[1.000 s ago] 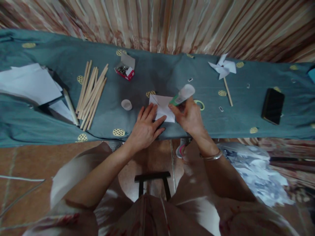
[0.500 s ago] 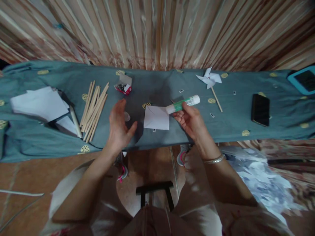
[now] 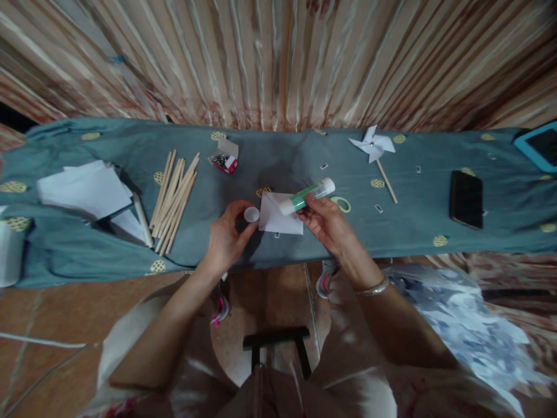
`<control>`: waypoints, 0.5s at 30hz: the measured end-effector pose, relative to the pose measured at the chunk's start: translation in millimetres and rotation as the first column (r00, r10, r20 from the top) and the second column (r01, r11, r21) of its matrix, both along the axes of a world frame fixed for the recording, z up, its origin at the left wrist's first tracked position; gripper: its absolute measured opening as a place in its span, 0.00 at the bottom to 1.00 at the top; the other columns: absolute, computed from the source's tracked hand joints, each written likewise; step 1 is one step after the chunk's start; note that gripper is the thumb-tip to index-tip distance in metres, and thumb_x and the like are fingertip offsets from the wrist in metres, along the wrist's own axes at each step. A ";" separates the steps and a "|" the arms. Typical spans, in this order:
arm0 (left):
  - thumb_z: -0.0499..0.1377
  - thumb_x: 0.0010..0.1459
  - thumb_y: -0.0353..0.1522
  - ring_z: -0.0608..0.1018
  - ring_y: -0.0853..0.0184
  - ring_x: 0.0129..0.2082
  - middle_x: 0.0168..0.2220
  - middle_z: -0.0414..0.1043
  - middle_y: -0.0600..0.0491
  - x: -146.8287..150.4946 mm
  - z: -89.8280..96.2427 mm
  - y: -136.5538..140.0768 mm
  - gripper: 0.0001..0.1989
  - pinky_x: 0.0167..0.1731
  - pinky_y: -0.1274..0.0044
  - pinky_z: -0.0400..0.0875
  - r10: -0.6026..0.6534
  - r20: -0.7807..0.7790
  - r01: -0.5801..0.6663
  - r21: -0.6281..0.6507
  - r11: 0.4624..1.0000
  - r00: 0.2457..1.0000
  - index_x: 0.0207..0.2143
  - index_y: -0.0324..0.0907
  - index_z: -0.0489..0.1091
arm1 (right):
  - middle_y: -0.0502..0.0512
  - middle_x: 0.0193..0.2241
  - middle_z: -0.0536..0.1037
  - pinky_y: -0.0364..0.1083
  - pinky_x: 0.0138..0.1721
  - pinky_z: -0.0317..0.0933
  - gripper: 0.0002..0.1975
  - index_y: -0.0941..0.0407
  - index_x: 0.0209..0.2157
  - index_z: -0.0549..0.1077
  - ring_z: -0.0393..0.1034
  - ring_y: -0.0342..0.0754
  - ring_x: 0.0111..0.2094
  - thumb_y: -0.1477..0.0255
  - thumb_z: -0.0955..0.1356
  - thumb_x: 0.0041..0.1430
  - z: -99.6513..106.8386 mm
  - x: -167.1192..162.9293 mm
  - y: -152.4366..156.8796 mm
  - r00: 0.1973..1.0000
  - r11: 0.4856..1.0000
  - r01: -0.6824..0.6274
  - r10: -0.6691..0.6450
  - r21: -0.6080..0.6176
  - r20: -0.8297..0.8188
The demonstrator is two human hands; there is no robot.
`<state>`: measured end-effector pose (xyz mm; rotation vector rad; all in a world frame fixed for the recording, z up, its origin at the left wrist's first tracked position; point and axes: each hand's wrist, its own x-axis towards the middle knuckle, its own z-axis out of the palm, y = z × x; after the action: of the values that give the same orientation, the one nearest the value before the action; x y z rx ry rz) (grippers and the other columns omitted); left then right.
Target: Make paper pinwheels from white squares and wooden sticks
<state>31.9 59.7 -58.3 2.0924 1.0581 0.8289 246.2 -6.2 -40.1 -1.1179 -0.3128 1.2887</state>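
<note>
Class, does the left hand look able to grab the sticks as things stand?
Probably not yet: the left hand holds the cap. Otherwise, nothing seems to block its way to the sticks.

Blk phone [image 3: 466, 199] on teal cloth [image 3: 418, 229], blue-rimmed device [image 3: 540, 146] nr R edge, curtain [image 3: 278, 64] behind

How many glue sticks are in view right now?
1: the glue stick, held in the right hand, partly over the white paper square. Another could be hidden beneath the paper sheets at left.
</note>
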 end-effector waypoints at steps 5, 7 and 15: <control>0.63 0.57 0.38 0.78 0.64 0.37 0.40 0.77 0.50 8.5 1.7 -5.6 0.13 0.40 0.73 0.73 -0.026 0.014 0.026 -0.021 0.999 1.000 0.42 0.41 0.72 | 0.48 0.26 0.79 0.38 0.31 0.71 0.17 0.56 0.28 0.76 0.73 0.39 0.26 0.64 0.80 0.38 0.5 -8.2 1.0 0.999 0.999 -0.041 0.041 0.001 -0.011; 0.63 0.57 0.39 0.78 0.63 0.39 0.41 0.78 0.49 8.3 3.4 -6.5 0.14 0.42 0.72 0.73 -0.027 0.019 0.027 0.005 1.000 0.999 0.43 0.42 0.73 | 0.47 0.26 0.80 0.39 0.33 0.72 0.17 0.56 0.28 0.76 0.74 0.39 0.27 0.65 0.80 0.38 0.7 -10.1 1.2 0.998 0.998 -0.055 0.055 0.002 -0.014; 0.64 0.57 0.39 0.77 0.62 0.41 0.41 0.78 0.48 6.0 3.5 -6.6 0.15 0.43 0.70 0.72 -0.047 0.017 0.046 0.065 0.997 0.999 0.45 0.42 0.74 | 0.47 0.28 0.80 0.42 0.37 0.72 0.15 0.55 0.29 0.77 0.75 0.41 0.29 0.64 0.79 0.41 -3.3 -11.3 0.0 0.991 0.994 -0.106 0.105 -0.003 0.079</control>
<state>37.9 53.1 -54.8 2.1503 0.9813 0.8691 234.9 -6.2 -43.3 -1.1658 -0.4369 1.3387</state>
